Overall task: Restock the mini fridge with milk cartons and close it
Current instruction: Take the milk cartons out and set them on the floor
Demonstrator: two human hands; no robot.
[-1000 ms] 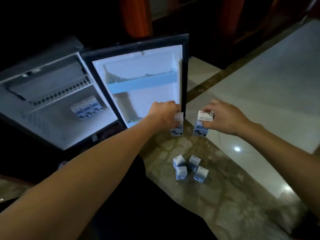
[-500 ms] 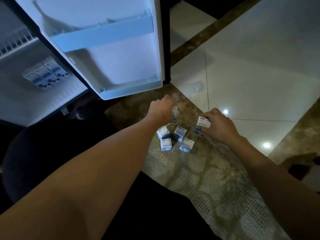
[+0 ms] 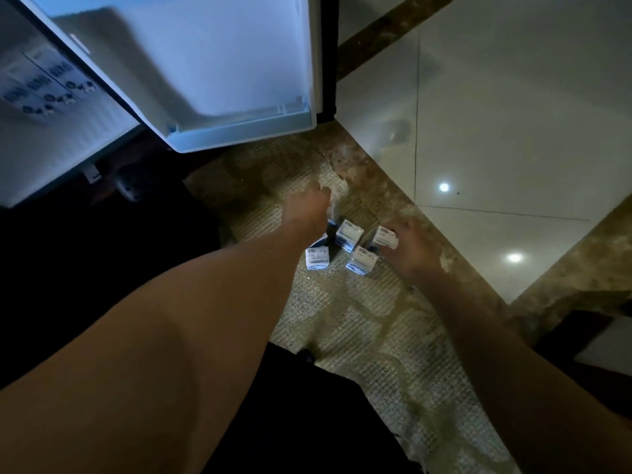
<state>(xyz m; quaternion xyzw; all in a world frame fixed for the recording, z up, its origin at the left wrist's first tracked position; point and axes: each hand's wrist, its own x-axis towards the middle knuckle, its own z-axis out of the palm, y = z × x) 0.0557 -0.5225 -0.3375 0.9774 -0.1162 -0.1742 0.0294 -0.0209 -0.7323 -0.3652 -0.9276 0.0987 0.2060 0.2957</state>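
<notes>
My left hand [image 3: 307, 213] clutches a mostly hidden carton [image 3: 330, 214]; my right hand [image 3: 408, 249] pinches another carton [image 3: 384, 237]. Swinging carelessly, either could topple the loose cartons [image 3: 349, 234] standing between them.

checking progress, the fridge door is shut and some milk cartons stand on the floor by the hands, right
No: the fridge door is open, as the head view shows. The milk cartons do stand on the floor by the left hand and right hand.

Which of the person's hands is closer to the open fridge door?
Left. The left hand, gripping a milk carton, is just below the fridge door at its bottom edge; the right hand, holding another carton, is farther right.
</notes>
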